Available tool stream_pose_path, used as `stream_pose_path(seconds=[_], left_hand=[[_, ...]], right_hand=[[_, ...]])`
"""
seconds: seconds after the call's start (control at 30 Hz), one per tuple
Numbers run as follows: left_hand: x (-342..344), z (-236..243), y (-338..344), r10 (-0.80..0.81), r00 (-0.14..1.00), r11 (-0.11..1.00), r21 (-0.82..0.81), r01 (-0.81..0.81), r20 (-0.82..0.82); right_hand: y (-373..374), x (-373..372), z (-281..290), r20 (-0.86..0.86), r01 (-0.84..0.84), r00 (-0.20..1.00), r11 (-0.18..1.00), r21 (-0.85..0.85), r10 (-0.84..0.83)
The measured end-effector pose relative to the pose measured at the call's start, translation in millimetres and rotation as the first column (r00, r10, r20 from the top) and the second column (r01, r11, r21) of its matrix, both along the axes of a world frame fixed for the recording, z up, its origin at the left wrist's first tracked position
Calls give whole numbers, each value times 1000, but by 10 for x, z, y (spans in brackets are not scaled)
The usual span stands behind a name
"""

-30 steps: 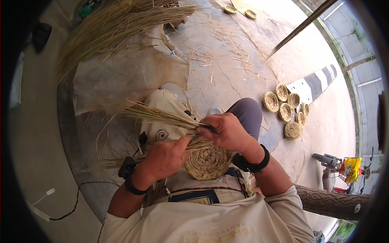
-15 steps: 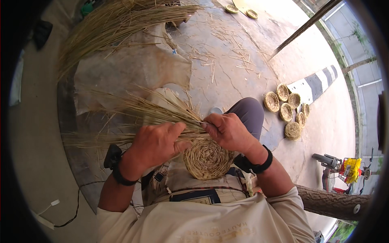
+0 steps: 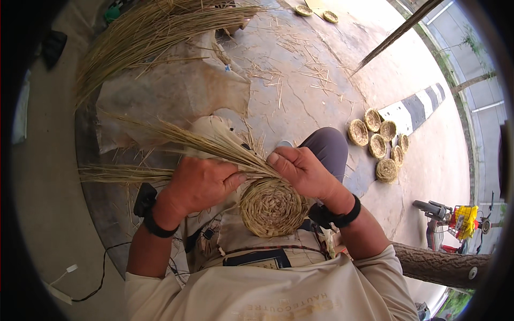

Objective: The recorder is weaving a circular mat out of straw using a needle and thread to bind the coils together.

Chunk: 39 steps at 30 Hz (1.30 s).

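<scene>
Both hands, left [image 3: 201, 184] and right [image 3: 302, 171], clenched on straw bundle [image 3: 214, 144] above coiled disc [image 3: 272, 207].

Single head cam, fisheye, looks steeply down, close over lap, paved ground [image 3: 321, 96] beyond

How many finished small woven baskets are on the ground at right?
5 in a cluster on the concrete beside the striped kerb. Two more edges there may be further baskets, partly hidden.
</scene>
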<state>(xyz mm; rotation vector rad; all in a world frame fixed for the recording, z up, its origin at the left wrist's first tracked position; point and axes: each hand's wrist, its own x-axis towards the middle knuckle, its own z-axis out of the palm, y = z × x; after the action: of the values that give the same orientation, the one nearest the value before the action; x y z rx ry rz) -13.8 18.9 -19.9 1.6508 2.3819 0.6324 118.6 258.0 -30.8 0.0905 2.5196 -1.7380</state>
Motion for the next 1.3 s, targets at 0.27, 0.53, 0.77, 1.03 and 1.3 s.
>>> stream_pose_path(seconds=[0.27,0.53,0.77,1.03,1.3], left_hand=[[22,36,-5,32,999,997,66,-34,30],[58,0,35,9,1000,971,240,-8,-5],[112,-79,38,38,999,953,302,-34,-6],[245,-238,47,124,991,916,391,-95,-50],[490,170,-549,190,954,943,314,-111,-233]], right_hand=[[-83,18,61,85,22,996,994,-107,-13],[-127,18,153,62,-5,998,1000,29,3],[-175,-6,186,49,-51,998,994,92,47],[-210,-14,188,33,-48,999,983,177,42],[-159,14,122,48,-45,998,979,199,36]])
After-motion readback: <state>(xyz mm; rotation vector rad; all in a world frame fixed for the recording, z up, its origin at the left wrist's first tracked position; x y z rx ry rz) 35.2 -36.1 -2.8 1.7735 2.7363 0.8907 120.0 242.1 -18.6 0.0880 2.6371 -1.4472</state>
